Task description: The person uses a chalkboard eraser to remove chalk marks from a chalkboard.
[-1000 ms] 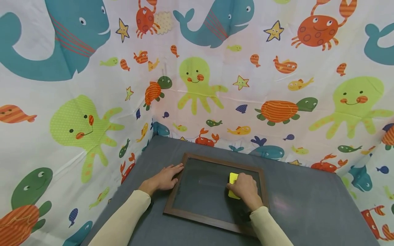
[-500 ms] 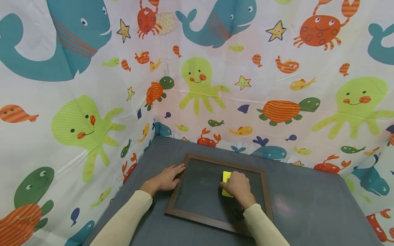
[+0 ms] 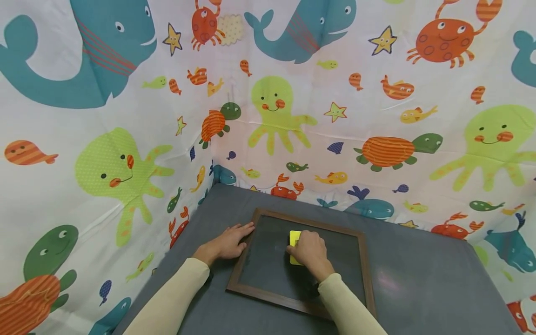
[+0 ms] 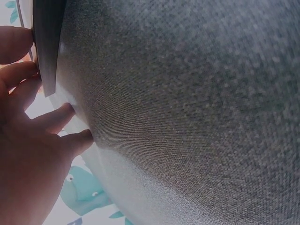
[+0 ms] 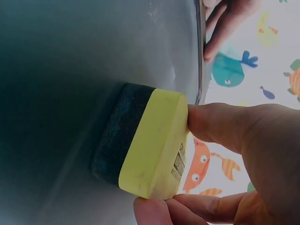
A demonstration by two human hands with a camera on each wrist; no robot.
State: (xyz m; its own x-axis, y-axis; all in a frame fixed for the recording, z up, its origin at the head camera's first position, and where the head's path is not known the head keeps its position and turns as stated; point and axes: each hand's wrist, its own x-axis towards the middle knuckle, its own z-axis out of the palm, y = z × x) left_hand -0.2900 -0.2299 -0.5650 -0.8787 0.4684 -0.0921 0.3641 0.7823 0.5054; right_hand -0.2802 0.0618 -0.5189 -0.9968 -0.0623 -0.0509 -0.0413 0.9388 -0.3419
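A chalkboard (image 3: 268, 267) in a brown wooden frame lies flat on the grey-covered table. My right hand (image 3: 311, 253) grips a yellow board eraser (image 3: 295, 242) near the middle of the board. In the right wrist view the eraser (image 5: 152, 145) shows a dark felt underside against the board, with thumb and fingers pinching its yellow top. My left hand (image 3: 228, 240) rests with fingers extended at the frame's left edge. The left wrist view has its fingertips touching the wooden frame (image 4: 48, 51) and the cloth, seen close up. Faint pale marks (image 5: 153, 11) show on the board surface.
A white curtain (image 3: 301, 130) printed with sea animals hangs around the back and sides of the table. The grey tablecloth (image 3: 418, 274) stretches right of the board. Both forearms wear cream sleeves (image 3: 171, 298).
The right hand has slid the eraser leftward across the board, from near its right side toward the middle. The left hand stays at the frame. The head view has shifted slightly.
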